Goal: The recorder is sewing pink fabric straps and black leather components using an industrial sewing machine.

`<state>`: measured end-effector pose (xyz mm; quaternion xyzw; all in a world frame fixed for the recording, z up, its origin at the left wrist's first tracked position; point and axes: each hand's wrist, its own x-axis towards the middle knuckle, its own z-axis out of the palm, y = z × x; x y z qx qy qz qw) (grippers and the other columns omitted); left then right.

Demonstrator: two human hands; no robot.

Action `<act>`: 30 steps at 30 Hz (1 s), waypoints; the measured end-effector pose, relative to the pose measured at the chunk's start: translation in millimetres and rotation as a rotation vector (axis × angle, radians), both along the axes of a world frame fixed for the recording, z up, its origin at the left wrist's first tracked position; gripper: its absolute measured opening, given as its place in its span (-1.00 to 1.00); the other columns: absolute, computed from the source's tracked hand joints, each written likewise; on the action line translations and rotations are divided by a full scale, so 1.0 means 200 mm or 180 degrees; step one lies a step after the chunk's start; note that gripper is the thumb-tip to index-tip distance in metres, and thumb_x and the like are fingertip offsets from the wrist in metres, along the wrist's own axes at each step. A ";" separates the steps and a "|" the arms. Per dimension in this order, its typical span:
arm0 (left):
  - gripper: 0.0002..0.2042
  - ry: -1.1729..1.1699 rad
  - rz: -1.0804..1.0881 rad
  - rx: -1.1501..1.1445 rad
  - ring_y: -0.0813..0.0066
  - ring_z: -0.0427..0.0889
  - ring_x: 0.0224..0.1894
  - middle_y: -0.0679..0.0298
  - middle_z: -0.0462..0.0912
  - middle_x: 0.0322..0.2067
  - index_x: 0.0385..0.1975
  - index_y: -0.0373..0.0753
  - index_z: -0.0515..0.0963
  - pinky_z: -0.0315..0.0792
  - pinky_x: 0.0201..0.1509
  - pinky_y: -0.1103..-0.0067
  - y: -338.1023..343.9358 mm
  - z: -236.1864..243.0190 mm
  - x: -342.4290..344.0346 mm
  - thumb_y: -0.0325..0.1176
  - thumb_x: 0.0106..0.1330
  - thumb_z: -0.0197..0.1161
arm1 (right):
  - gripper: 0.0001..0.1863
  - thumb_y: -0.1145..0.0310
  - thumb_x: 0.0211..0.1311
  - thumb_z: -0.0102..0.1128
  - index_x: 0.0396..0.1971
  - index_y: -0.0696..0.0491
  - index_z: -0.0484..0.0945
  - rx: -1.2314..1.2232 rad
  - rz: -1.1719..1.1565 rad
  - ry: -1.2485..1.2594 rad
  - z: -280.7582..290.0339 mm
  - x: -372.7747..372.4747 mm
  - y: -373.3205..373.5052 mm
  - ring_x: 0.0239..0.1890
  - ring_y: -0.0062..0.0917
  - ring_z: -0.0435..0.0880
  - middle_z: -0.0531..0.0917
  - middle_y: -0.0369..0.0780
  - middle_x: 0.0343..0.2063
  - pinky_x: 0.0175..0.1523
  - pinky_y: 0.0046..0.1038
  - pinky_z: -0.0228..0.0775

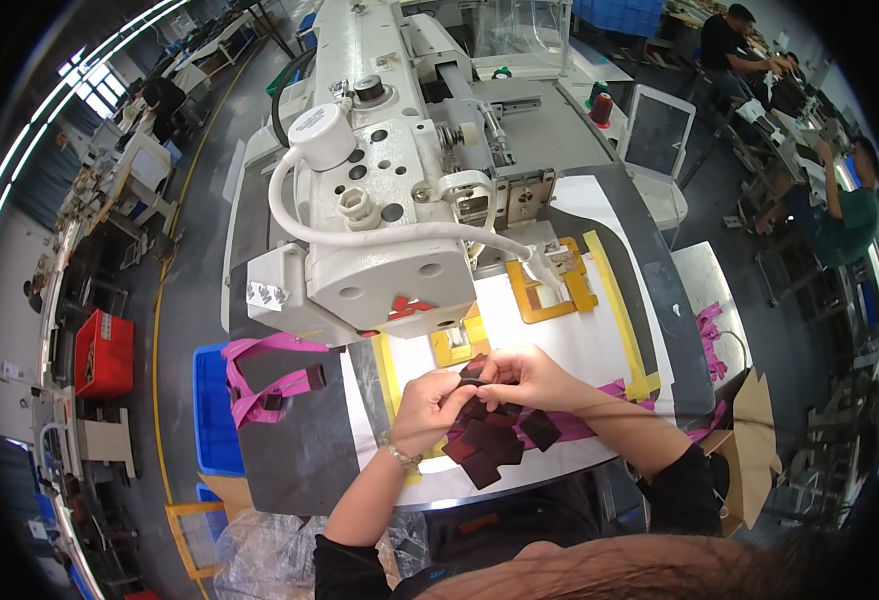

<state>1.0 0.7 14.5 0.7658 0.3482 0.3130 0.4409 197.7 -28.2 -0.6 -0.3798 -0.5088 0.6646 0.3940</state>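
Note:
In front of the sewing machine, my left hand point(430, 405) and my right hand point(525, 378) meet with thumbs and fingertips pinched together. Between them is a small dark fabric patch point(475, 381), partly hidden by the fingers. Just below lie several dark maroon fabric patches point(485, 440), loosely overlapping on the white work sheet point(400, 475). A magenta strap point(585, 427) runs beneath my right forearm. Beyond my fingers sits a yellow-edged clamp frame point(443, 347), and a larger yellow frame point(530, 305) stands farther right.
The large white sewing machine point(390, 270) overhangs the table ahead. More magenta straps point(270, 375) with dark ends hang at the left table edge, beside a blue bin point(218, 455). An open cardboard box point(755, 440) is at the right. Other people work at benches farther off.

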 end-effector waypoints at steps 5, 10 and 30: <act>-0.72 0.0434 -0.0617 0.0244 0.43 0.26 -0.63 0.24 0.29 -0.72 -0.69 -0.35 0.34 0.19 -0.52 0.53 0.01 -0.01 -0.03 -0.40 0.17 0.25 | -0.85 0.45 0.14 0.26 -0.51 0.16 0.49 0.0866 0.0703 -0.1330 0.15 0.05 0.02 -0.58 -0.74 0.54 0.59 -0.30 -0.63 -0.48 -0.67 0.36; -0.74 0.0089 -0.0269 -0.0065 0.51 0.29 -0.62 0.26 0.34 -0.71 -0.65 -0.36 0.35 0.20 -0.52 0.56 0.02 0.02 -0.02 -0.40 0.21 0.22 | -0.84 0.44 0.16 0.24 -0.53 0.15 0.47 0.0146 0.0090 -0.0409 0.08 0.03 0.00 -0.63 -0.78 0.46 0.53 -0.34 -0.68 -0.54 -0.68 0.28; -0.73 -0.0186 -0.0163 -0.0463 0.53 0.39 -0.49 0.24 0.47 -0.55 -0.36 -0.37 0.49 0.30 -0.37 0.60 0.00 -0.05 -0.01 -0.25 0.38 0.05 | -0.86 0.45 0.21 0.21 -0.49 0.17 0.47 -0.0150 -0.0014 -0.0127 0.01 -0.01 -0.02 -0.61 -0.75 0.50 0.55 -0.31 -0.60 -0.50 -0.70 0.31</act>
